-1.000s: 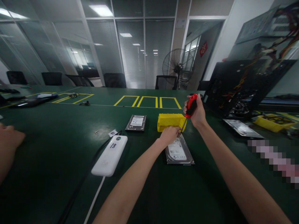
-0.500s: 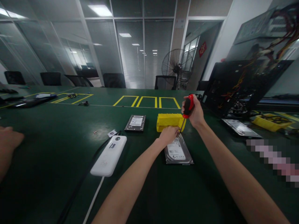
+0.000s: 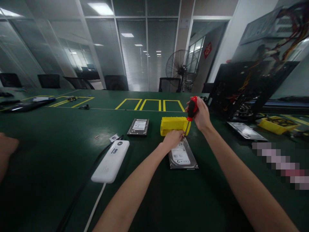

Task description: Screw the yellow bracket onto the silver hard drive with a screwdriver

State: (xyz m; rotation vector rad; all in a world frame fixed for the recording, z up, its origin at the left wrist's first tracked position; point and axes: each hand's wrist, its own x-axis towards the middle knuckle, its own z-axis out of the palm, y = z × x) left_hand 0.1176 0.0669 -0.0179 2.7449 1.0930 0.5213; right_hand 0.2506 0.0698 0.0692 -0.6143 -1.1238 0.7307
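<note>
My right hand (image 3: pixel 200 112) is wrapped round a red and black screwdriver (image 3: pixel 192 109), whose shaft points down at the far end of a silver hard drive (image 3: pixel 182 156). At that same end, my left hand (image 3: pixel 174 138) has its fingers closed near the screwdriver's tip; what they pinch, if anything, is too small to tell. Just behind the fingers stands a yellow plastic box (image 3: pixel 173 124). A second hard drive (image 3: pixel 138 126) lies flat to the left of the box.
A white power bank (image 3: pixel 111 162) with a cable lies at left. Another person's hand (image 3: pixel 8 143) shows at the left edge. On the right are an open computer case (image 3: pixel 248 90), another drive (image 3: pixel 246 131) and a yellow tray (image 3: pixel 276 125).
The whole view has shifted slightly. Both hands keep their places at the drive's far end, and the screwdriver still points down there.
</note>
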